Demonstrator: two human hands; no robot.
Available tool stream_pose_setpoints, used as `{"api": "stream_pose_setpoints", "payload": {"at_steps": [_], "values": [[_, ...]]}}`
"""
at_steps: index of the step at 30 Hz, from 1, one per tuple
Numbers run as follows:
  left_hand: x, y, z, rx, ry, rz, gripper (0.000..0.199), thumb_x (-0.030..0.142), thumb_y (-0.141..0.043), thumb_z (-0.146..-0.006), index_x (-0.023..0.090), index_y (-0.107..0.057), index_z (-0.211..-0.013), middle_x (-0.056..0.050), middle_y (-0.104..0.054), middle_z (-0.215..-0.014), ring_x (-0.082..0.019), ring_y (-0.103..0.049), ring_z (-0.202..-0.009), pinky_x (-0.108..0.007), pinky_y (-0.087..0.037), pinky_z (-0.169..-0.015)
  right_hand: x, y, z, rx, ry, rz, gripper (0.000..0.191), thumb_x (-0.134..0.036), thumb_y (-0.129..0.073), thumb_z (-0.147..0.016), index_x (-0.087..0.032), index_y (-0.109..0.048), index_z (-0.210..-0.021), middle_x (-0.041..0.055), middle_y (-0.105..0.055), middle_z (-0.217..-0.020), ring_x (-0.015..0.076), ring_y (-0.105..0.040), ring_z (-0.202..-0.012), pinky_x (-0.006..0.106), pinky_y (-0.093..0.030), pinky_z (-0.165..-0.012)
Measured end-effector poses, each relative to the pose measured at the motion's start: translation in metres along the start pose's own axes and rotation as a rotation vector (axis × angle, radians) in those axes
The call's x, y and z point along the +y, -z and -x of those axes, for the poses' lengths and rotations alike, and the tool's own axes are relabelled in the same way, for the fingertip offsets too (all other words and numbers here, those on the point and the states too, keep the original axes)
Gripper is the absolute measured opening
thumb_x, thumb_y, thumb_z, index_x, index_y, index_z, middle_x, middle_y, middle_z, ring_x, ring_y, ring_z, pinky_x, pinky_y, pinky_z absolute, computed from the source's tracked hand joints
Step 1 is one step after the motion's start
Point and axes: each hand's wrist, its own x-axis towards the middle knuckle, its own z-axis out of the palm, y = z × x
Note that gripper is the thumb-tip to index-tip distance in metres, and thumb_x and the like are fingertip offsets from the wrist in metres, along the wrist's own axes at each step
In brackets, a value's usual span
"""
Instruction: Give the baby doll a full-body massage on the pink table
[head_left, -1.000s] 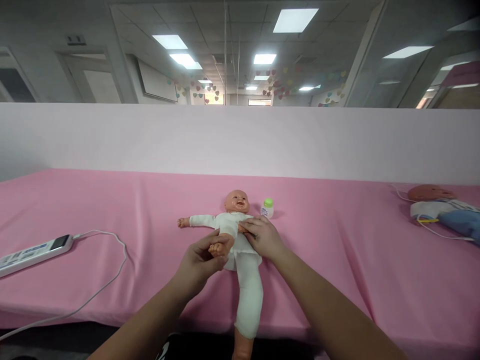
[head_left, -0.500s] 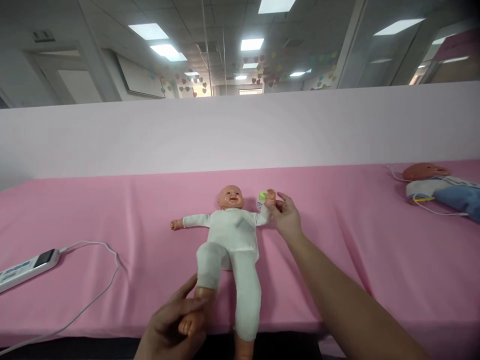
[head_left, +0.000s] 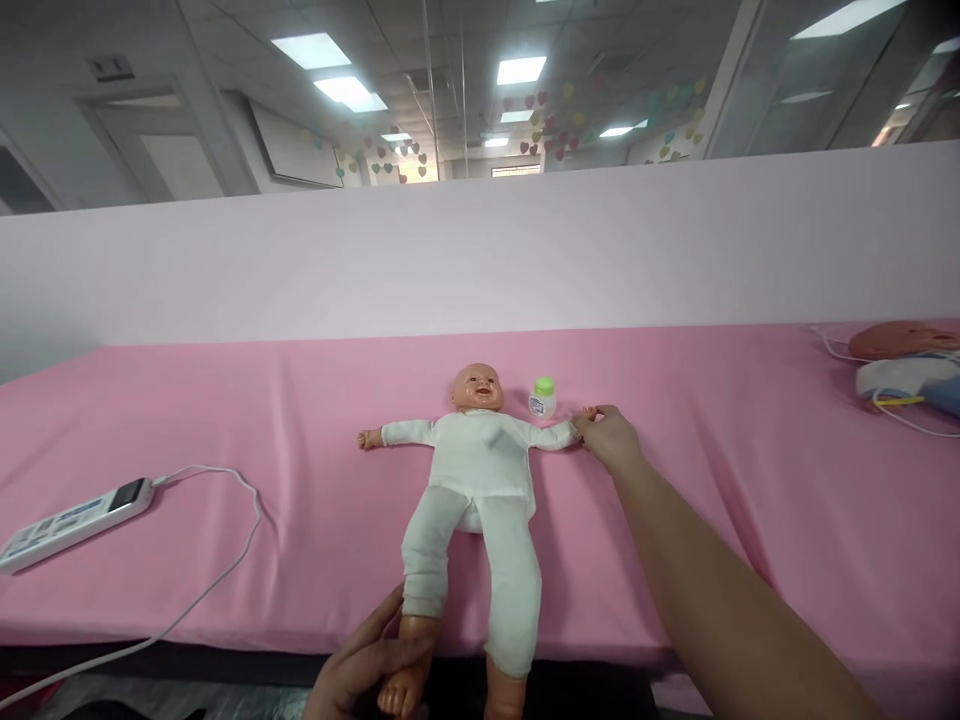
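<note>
A baby doll with a white cloth body lies face up on the pink sheet, its legs toward the front edge. My left hand is wrapped round the doll's bare lower leg and foot at the bottom of the view. The fingers of my right hand pinch the doll's hand at the end of its outstretched arm, on the right. Just beyond that arm, beside the doll's head, stands a small clear bottle with a green cap.
A white power strip lies at the left, its cable curving toward the front edge. At the far right is a second doll in white and blue, with thin tubes. A low white partition runs behind the sheet.
My right hand has moved the doll's arm down and outward, uncovering the bottle. The leg in my left hand is lower and straighter. The view has shifted slightly left.
</note>
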Motion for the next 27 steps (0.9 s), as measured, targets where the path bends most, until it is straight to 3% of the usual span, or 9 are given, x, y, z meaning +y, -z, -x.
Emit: {"api": "stream_pose_setpoints", "payload": {"at_steps": [3, 7, 12, 16, 19, 21, 24, 27], "values": [[0.0, 0.001, -0.001, -0.01, -0.041, -0.023, 0.037, 0.029, -0.084, -0.081, 0.033, -0.081, -0.117, -0.012, -0.061, -0.151, -0.037, -0.061, -0.135, -0.047, -0.055, -0.107, 0.0, -0.001, -0.001, 0.006, 0.003, -0.012, 0.055, -0.048, -0.072, -0.082, -0.022, -0.061, -0.129, 0.0115, -0.078, -0.104, 0.0292, -0.074, -0.084, 0.038, -0.056, -0.069], [0.003, 0.002, -0.005, -0.03, -0.089, -0.05, 0.041, 0.019, -0.078, -0.083, 0.034, -0.079, -0.122, -0.012, -0.058, -0.154, -0.035, -0.06, -0.137, -0.044, -0.055, -0.107, -0.006, -0.006, 0.004, 0.104, 0.07, -0.211, 0.064, -0.05, -0.074, -0.083, -0.021, -0.056, -0.138, 0.0111, -0.077, -0.111, 0.0277, -0.075, -0.088, 0.037, -0.059, -0.073], [0.018, -0.001, -0.018, 0.002, -0.068, -0.027, 0.036, 0.026, -0.082, -0.082, 0.031, -0.081, -0.118, -0.013, -0.061, -0.152, -0.037, -0.06, -0.137, -0.046, -0.055, -0.107, -0.031, -0.011, 0.037, 0.235, 0.373, -0.429, 0.063, -0.053, -0.075, -0.085, -0.024, -0.059, -0.138, 0.0085, -0.077, -0.114, 0.0255, -0.075, -0.095, 0.04, -0.061, -0.085], [0.029, -0.011, -0.035, 0.007, -0.085, 0.063, 0.032, 0.028, -0.082, -0.084, 0.029, -0.081, -0.116, -0.014, -0.059, -0.153, -0.037, -0.058, -0.139, -0.047, -0.054, -0.108, -0.05, -0.02, 0.069, 0.157, 0.682, -0.385, 0.049, -0.047, -0.069, -0.092, -0.026, -0.063, -0.136, 0.0075, -0.077, -0.118, 0.0246, -0.074, -0.097, 0.041, -0.062, -0.087], [0.034, -0.018, -0.051, 0.007, -0.069, 0.138, 0.029, 0.028, -0.078, -0.088, 0.028, -0.08, -0.117, -0.014, -0.053, -0.159, -0.037, -0.053, -0.143, -0.048, -0.054, -0.108, -0.055, -0.03, 0.082, 0.081, 0.898, -0.183, 0.039, -0.037, -0.065, -0.095, -0.028, -0.068, -0.132, 0.0064, -0.077, -0.116, 0.026, -0.072, -0.098, 0.044, -0.06, -0.09], [0.041, -0.02, -0.067, 0.005, -0.051, 0.138, 0.03, 0.028, -0.077, -0.089, 0.028, -0.079, -0.118, -0.013, -0.062, -0.15, -0.035, -0.056, -0.141, -0.051, -0.048, -0.115, -0.055, -0.036, 0.085, 0.037, 1.044, -0.046, 0.034, -0.029, -0.064, -0.095, -0.028, -0.07, -0.128, 0.0058, -0.078, -0.114, 0.0276, -0.07, -0.102, 0.046, -0.057, -0.094], [0.056, -0.018, -0.095, -0.027, -0.078, 0.147, 0.027, 0.027, -0.075, -0.088, 0.025, -0.079, -0.115, -0.007, -0.077, -0.106, -0.026, -0.07, -0.116, -0.052, -0.034, -0.125, -0.055, -0.043, 0.088, -0.033, 1.226, 0.047, 0.03, -0.019, -0.063, -0.095, -0.027, -0.073, -0.123, 0.0038, -0.078, -0.118, 0.0266, -0.068, -0.107, 0.046, -0.053, -0.1], [0.069, -0.016, -0.121, -0.035, 0.018, 0.259, 0.023, 0.026, -0.074, -0.086, 0.021, -0.078, -0.109, -0.002, -0.07, -0.09, -0.019, -0.068, -0.09, -0.042, -0.053, -0.105, -0.055, -0.048, 0.09, -0.064, 1.31, 0.079, 0.029, -0.014, -0.064, -0.096, -0.026, -0.075, -0.12, 0.0036, -0.078, -0.119, 0.0256, -0.068, -0.106, 0.045, -0.052, -0.098]]}}
